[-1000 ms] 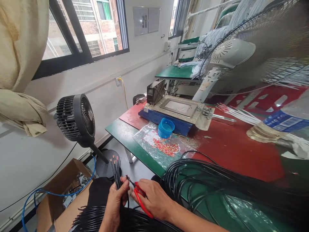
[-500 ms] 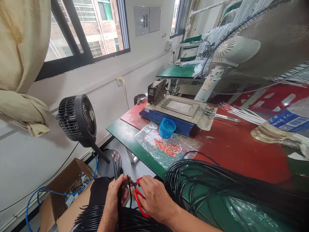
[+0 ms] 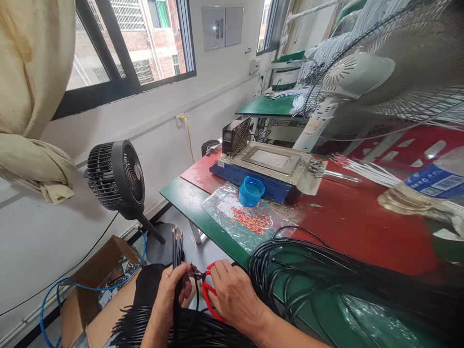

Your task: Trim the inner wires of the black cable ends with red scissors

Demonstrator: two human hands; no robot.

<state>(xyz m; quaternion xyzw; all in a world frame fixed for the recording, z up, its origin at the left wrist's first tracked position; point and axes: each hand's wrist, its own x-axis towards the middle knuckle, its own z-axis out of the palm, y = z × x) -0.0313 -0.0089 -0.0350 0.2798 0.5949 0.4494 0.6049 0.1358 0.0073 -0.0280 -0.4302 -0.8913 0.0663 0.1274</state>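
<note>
Red-handled cutters (image 3: 209, 296) are filling the right hand (image 3: 234, 292), blades pointing left at one black cable (image 3: 197, 296). It is hanging nearly vertical, outside the near edge of the green table (image 3: 181, 193); the left hand (image 3: 166, 292), nearer, is clasping an upright cable bunch (image 3: 176, 256).

The hand tool (image 3: 209, 296) at near centre has smooth, glossy red plastic handles; the upright black cables (image 3: 176, 257) have smooth plastic sheaths. The bag (image 3: 232, 234) is crinkled, shiny clear film, the near-left carton (image 3: 71, 309) matt cardboard, the left curtain (image 3: 39, 63) matt cloth.
</note>
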